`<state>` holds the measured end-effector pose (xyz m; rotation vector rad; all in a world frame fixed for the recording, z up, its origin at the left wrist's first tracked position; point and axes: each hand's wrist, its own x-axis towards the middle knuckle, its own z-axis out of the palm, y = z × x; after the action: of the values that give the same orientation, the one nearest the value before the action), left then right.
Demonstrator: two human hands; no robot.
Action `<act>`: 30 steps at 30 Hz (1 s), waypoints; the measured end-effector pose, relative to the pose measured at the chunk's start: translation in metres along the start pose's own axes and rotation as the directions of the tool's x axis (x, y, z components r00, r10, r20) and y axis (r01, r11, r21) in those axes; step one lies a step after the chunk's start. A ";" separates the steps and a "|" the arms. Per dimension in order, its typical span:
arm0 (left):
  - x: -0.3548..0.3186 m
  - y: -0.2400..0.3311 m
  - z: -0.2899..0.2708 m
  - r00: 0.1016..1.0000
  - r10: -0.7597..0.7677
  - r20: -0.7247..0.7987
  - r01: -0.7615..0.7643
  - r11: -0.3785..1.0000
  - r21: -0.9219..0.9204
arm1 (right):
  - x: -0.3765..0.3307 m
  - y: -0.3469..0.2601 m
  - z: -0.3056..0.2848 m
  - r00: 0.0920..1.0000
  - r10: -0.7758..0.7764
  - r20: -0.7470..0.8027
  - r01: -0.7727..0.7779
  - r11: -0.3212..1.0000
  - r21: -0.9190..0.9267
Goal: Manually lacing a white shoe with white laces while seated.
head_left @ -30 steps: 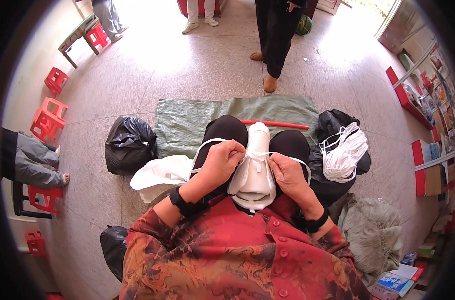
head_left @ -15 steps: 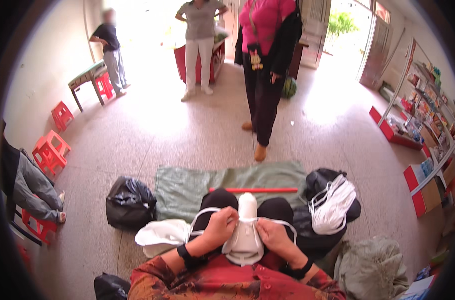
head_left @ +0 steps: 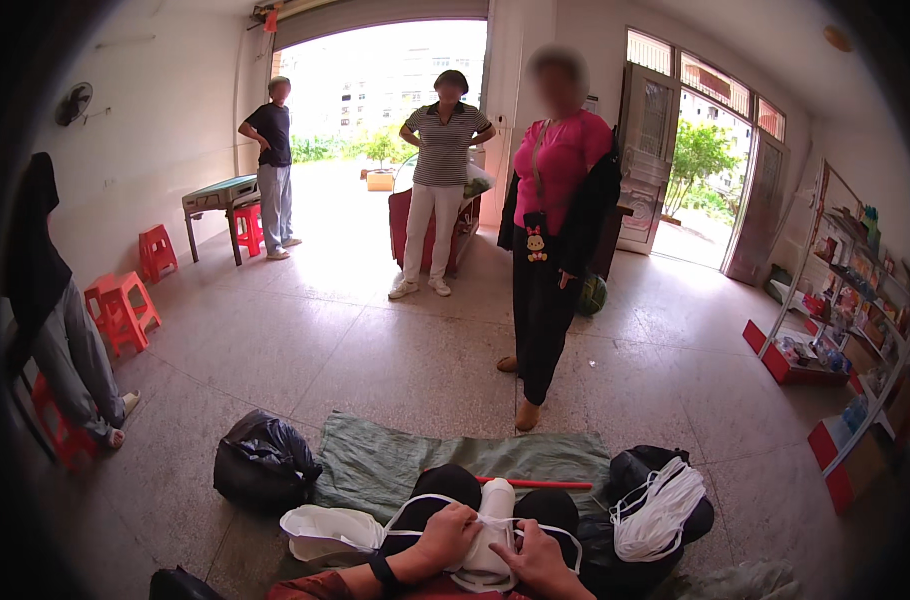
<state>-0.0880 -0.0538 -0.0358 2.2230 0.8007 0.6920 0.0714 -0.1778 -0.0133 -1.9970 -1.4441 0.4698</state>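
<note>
A long white piece shaped like a shoe upper lies between my knees, its narrow end pointing away from me. A white lace crosses over it. My left hand pinches the lace on the left side, and a loop of it hangs over my left knee. On the other side my right hand is closed on the lace close above the piece, with another loop beyond it. A similar white piece rests left of my left knee. At the right, a bundle of white laces lies on a black bag.
Before my knees a green woven sheet is spread, with a red rod on it. A black plastic bag stands at its left. Several people stand around, the nearest in a pink top. Shelves line the right; red stools stand left.
The view has tilted up, showing more of the room and less of my lap. Both hands have drawn closer together over the white piece, with the lace now between them.
</note>
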 end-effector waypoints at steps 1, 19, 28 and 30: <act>-0.003 0.004 0.002 1.000 -0.007 0.005 0.007 1.000 -0.007 | -0.005 0.005 0.003 0.992 -0.096 -0.076 0.090 0.993 -0.075; -0.010 0.001 0.006 1.000 0.005 -0.029 -0.006 0.998 -0.061 | -0.008 0.013 -0.001 0.954 -0.291 -0.077 0.286 0.955 -0.077; 0.033 0.014 -0.021 0.856 0.253 0.451 -0.428 0.836 0.345 | 0.016 -0.014 -0.019 0.865 -0.438 0.246 0.502 0.775 -0.383; 0.041 0.023 -0.019 0.776 0.245 0.582 -0.541 0.733 0.412 | 0.021 -0.015 -0.015 0.893 -0.349 0.285 0.450 0.726 -0.520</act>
<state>-0.0650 -0.0311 0.0030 2.9930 0.2438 0.0158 0.0768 -0.1596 0.0095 -2.0073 -2.2772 -0.0110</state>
